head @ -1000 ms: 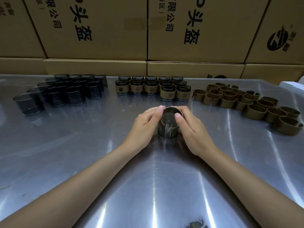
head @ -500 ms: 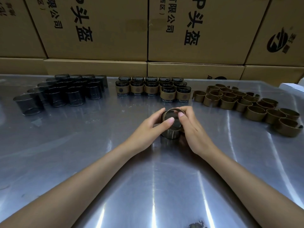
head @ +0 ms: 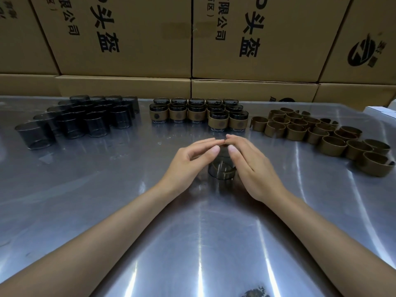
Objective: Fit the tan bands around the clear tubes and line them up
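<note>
A steel table runs back to a wall of stacked cardboard boxes printed with black characters. At ten o'clock from the hands stands a cluster of bare clear tubes; at twelve o'clock, two short rows of banded tubes; from one to three o'clock, a spread of loose tan bands, a white box corner beyond them. Nothing lies between the hands and the finished rows. In the middle of the table one clear tube stands upright, axis vertical, open end up, with a tan band around its lower part, the band's split facing the person. The left hand and right hand cup the tube from either side, fingers nearly straight, their tips meeting over its top rim; whether they actually grip it, I cannot tell
</note>
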The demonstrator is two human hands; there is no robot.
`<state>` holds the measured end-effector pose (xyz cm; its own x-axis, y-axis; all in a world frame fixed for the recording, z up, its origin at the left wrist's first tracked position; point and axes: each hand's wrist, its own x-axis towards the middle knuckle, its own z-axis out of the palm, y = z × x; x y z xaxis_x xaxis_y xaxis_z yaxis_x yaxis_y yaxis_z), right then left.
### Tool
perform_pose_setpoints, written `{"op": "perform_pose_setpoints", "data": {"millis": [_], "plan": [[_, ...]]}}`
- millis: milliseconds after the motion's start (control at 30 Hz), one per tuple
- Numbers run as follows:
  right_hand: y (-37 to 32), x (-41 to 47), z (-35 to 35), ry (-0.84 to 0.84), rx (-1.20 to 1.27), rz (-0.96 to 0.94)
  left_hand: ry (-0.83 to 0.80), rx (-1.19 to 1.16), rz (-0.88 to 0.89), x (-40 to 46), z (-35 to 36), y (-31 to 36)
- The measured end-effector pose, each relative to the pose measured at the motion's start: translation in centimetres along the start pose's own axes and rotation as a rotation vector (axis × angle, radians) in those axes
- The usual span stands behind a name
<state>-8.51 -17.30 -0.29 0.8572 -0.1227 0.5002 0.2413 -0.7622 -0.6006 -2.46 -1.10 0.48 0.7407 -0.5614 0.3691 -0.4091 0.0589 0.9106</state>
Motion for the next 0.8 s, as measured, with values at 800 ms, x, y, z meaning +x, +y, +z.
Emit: {"op": "perform_pose_setpoints", "data": {"millis": [800], "plan": [[-0.3,0.1,1.2,-0.209,0.232,0.183,0.021,0.205,-0.060,0.3,0.7,-1.5]]}}
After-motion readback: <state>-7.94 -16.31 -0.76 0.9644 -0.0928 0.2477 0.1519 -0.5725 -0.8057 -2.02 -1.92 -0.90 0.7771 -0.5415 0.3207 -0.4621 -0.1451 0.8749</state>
